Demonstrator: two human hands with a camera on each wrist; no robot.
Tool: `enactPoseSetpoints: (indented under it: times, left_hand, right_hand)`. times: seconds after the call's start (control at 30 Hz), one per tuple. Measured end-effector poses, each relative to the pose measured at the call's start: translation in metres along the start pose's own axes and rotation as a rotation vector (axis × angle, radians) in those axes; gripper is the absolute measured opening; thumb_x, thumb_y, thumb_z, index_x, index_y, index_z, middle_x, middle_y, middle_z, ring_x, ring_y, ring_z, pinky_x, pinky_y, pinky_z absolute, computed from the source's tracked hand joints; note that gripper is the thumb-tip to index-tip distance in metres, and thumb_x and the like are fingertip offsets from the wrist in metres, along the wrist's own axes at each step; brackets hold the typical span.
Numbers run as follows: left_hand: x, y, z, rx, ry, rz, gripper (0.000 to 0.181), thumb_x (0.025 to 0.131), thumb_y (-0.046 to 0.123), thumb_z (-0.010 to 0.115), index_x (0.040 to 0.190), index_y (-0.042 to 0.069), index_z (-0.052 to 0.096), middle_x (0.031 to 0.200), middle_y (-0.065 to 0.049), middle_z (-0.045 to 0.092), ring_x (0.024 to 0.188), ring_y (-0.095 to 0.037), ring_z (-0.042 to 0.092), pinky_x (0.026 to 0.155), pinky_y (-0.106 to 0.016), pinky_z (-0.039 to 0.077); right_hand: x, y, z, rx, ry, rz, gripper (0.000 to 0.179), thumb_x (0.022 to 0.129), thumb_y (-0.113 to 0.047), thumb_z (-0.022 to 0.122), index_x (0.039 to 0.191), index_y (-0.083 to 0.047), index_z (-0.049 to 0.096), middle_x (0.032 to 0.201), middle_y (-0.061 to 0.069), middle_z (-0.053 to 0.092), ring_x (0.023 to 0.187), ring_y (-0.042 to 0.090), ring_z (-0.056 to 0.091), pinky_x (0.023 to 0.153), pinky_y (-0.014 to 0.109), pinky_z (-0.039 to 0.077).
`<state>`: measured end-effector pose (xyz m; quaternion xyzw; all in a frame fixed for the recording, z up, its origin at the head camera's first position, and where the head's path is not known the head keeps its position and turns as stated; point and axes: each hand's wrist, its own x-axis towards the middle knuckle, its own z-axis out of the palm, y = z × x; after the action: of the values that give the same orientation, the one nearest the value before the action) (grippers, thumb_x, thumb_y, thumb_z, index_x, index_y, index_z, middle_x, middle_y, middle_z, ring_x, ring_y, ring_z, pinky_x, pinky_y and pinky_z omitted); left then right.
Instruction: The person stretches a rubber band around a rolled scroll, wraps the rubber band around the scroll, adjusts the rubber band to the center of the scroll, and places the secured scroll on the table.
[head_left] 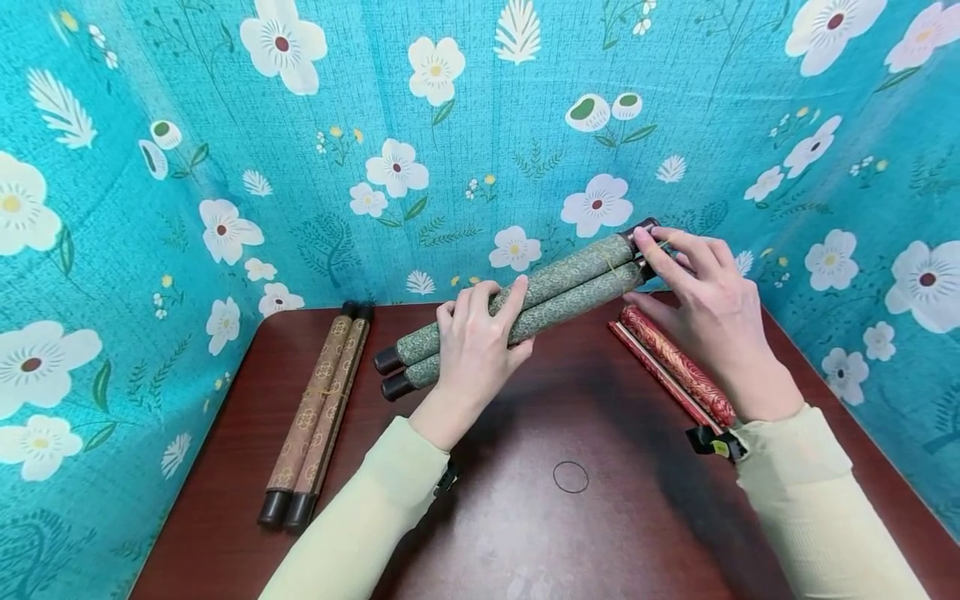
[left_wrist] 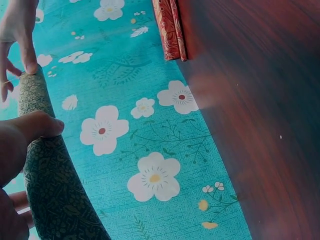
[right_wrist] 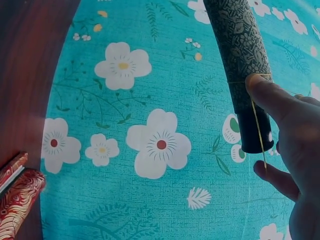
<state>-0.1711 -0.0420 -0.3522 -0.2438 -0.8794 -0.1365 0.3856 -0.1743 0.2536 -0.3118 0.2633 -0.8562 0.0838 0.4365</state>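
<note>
A green patterned hanging scroll [head_left: 573, 268], rolled from both ends into two parallel rolls with dark end knobs, is held up above the table, its right end higher. My left hand [head_left: 480, 342] grips it left of the middle, thumb on the near side and fingers over the top. At the raised end is my right hand [head_left: 705, 308]. A thin yellow rubber band [right_wrist: 258, 130] circles the scroll there. In the right wrist view, the thumb lies on the band against the roll, and a strand stretches past the dark knob to a fingertip.
A brown scroll [head_left: 307, 425] with gold medallions, tied by a band, lies on the left of the dark red table [head_left: 510, 533]. On the right, below my right hand, rests a red scroll [head_left: 678, 358]. A thin dark ring [head_left: 556, 477] lies near the front. Blue floral cloth [head_left: 465, 208] hangs behind.
</note>
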Motion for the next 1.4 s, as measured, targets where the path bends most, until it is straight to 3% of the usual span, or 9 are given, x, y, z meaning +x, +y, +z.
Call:
enactPoseSetpoints:
  times: [0.2, 0.37, 0.47, 0.63, 0.77, 0.9, 1.1, 1.27, 1.4]
  left_hand:
    - [0.001, 0.001, 0.0, 0.005, 0.018, 0.015, 0.076, 0.077, 0.041, 0.097, 0.144, 0.019, 0.067, 0.124, -0.014, 0.065, 0.111, -0.034, 0.064, 0.082, -0.052, 0.049]
    - [0.001, 0.0, 0.0, 0.004, 0.036, 0.04, 0.075, 0.078, 0.041, 0.096, 0.144, 0.018, 0.068, 0.124, -0.015, 0.066, 0.11, -0.034, 0.065, 0.082, -0.053, 0.05]
    - [0.001, -0.002, -0.001, 0.004, 0.039, 0.055, 0.074, 0.078, 0.041, 0.096, 0.144, 0.019, 0.068, 0.124, -0.015, 0.067, 0.11, -0.034, 0.065, 0.084, -0.053, 0.051]
    - [-0.001, -0.006, -0.002, -0.004, 0.03, 0.084, 0.074, 0.078, 0.04, 0.096, 0.143, 0.019, 0.069, 0.123, -0.015, 0.068, 0.11, -0.035, 0.066, 0.083, -0.053, 0.052]
    - [-0.003, -0.008, -0.005, -0.019, 0.015, 0.108, 0.074, 0.078, 0.039, 0.096, 0.143, 0.019, 0.068, 0.123, -0.015, 0.068, 0.11, -0.035, 0.066, 0.083, -0.053, 0.051]
    - [-0.008, -0.013, -0.007, -0.031, -0.005, 0.123, 0.075, 0.078, 0.038, 0.096, 0.144, 0.019, 0.068, 0.123, -0.015, 0.068, 0.112, -0.034, 0.066, 0.084, -0.053, 0.051]
    - [-0.013, -0.019, -0.01, -0.075, -0.024, 0.135, 0.075, 0.078, 0.036, 0.097, 0.145, 0.019, 0.068, 0.124, -0.016, 0.068, 0.112, -0.035, 0.067, 0.082, -0.052, 0.052]
    - [-0.014, -0.023, -0.012, -0.113, -0.046, 0.14, 0.075, 0.077, 0.034, 0.097, 0.144, 0.018, 0.069, 0.125, -0.017, 0.068, 0.111, -0.035, 0.068, 0.076, -0.05, 0.05]
    - [-0.015, -0.025, -0.015, -0.133, -0.059, 0.147, 0.075, 0.077, 0.034, 0.097, 0.144, 0.018, 0.069, 0.126, -0.016, 0.067, 0.11, -0.034, 0.069, 0.077, -0.05, 0.051]
  right_hand:
    - [0.0, 0.003, -0.003, 0.059, 0.001, 0.066, 0.095, 0.068, -0.015, 0.103, 0.153, -0.015, 0.061, 0.15, 0.018, 0.059, 0.13, 0.046, 0.056, 0.079, 0.067, 0.059]
    - [0.004, 0.007, -0.003, 0.12, 0.022, 0.042, 0.097, 0.062, -0.009, 0.103, 0.15, -0.014, 0.064, 0.146, 0.018, 0.062, 0.128, 0.047, 0.058, 0.085, 0.069, 0.056]
    - [0.006, 0.011, -0.006, 0.127, -0.019, -0.009, 0.089, 0.075, -0.021, 0.098, 0.155, -0.015, 0.059, 0.147, 0.021, 0.06, 0.126, 0.049, 0.058, 0.088, 0.068, 0.055]
    - [0.004, 0.015, -0.008, 0.128, -0.068, -0.076, 0.07, 0.101, -0.054, 0.065, 0.159, -0.016, 0.053, 0.149, 0.024, 0.057, 0.129, 0.05, 0.056, 0.089, 0.069, 0.055]
    - [-0.001, 0.014, -0.008, 0.146, -0.064, -0.098, 0.07, 0.106, -0.06, 0.054, 0.157, -0.013, 0.056, 0.149, 0.023, 0.058, 0.134, 0.047, 0.055, 0.105, 0.055, 0.055]
    - [-0.007, 0.012, -0.006, 0.163, -0.063, -0.102, 0.068, 0.106, -0.059, 0.054, 0.156, -0.013, 0.057, 0.149, 0.021, 0.059, 0.135, 0.045, 0.056, 0.119, 0.035, 0.044]
    - [-0.011, 0.007, -0.005, 0.173, -0.081, -0.079, 0.071, 0.105, -0.061, 0.054, 0.156, -0.013, 0.057, 0.152, 0.021, 0.056, 0.139, 0.044, 0.052, 0.106, 0.05, 0.053]
    - [-0.014, 0.006, -0.008, 0.182, -0.152, -0.029, 0.078, 0.103, -0.068, 0.05, 0.158, -0.013, 0.055, 0.157, 0.02, 0.051, 0.144, 0.041, 0.048, 0.112, 0.049, 0.05]
    - [-0.016, 0.006, -0.008, 0.196, -0.148, -0.019, 0.08, 0.101, -0.071, 0.051, 0.158, -0.014, 0.055, 0.156, 0.02, 0.053, 0.141, 0.042, 0.05, 0.105, 0.053, 0.052]
